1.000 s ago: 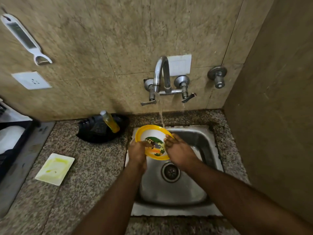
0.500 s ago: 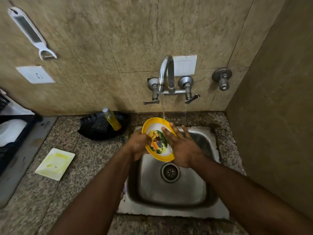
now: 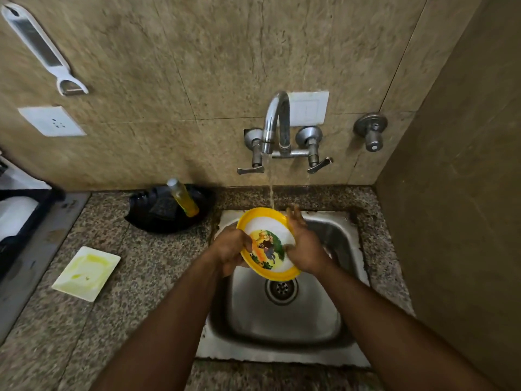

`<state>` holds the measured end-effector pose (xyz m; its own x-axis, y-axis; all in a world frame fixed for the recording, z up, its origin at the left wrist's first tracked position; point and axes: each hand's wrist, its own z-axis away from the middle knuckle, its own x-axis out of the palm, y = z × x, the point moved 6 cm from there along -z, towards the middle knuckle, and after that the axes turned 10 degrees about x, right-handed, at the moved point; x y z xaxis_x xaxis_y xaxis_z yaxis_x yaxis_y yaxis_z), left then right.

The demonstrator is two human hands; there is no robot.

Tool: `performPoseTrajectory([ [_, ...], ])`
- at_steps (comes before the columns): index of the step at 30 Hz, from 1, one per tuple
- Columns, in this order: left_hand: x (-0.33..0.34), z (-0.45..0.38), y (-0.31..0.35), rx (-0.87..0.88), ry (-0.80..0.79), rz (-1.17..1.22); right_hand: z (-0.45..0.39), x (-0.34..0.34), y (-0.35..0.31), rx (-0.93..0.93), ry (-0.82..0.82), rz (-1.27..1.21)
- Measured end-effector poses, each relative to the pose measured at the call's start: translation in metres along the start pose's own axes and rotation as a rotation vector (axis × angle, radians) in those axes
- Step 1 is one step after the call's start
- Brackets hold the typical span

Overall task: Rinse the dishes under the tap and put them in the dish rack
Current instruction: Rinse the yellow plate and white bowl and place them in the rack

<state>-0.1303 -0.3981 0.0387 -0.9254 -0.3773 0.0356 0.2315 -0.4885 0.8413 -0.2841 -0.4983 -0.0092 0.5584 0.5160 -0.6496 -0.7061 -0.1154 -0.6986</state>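
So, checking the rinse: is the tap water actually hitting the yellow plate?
Touching. The head view shows the water stream landing on the yellow plate at its far rim.
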Motion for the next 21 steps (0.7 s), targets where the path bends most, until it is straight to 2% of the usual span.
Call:
performPoseTrajectory([
  [2,0.002,0.002,0.0,-0.004,-0.047,-0.051,-0.004,-0.007,0.0,0.117,0.059,-0.098],
  [6,-0.002,-0.002,-0.003,-0.017,-0.108,-0.118,-0.007,-0.012,-0.01,0.129,0.162,-0.049],
  [10,-0.011,-0.005,0.006,-0.062,-0.133,-0.204,-0.007,-0.003,0.002,0.263,0.131,0.018],
  [12,-0.018,-0.009,0.005,-0.074,-0.148,-0.193,-0.005,-0.004,-0.003,0.264,0.086,-0.073],
  [14,-0.024,-0.016,0.0,-0.079,-0.096,-0.115,-0.005,-0.005,-0.007,0.243,0.04,-0.177],
  [16,-0.025,-0.019,-0.002,-0.02,0.033,0.014,-0.003,-0.007,-0.006,0.242,0.055,-0.226],
  [18,-0.02,-0.017,-0.007,0.098,0.168,0.102,0.001,-0.005,-0.004,0.262,0.088,-0.327],
  [21,-0.01,-0.009,-0.02,0.304,0.269,0.052,0.002,-0.003,0.0,0.281,0.104,-0.431],
])
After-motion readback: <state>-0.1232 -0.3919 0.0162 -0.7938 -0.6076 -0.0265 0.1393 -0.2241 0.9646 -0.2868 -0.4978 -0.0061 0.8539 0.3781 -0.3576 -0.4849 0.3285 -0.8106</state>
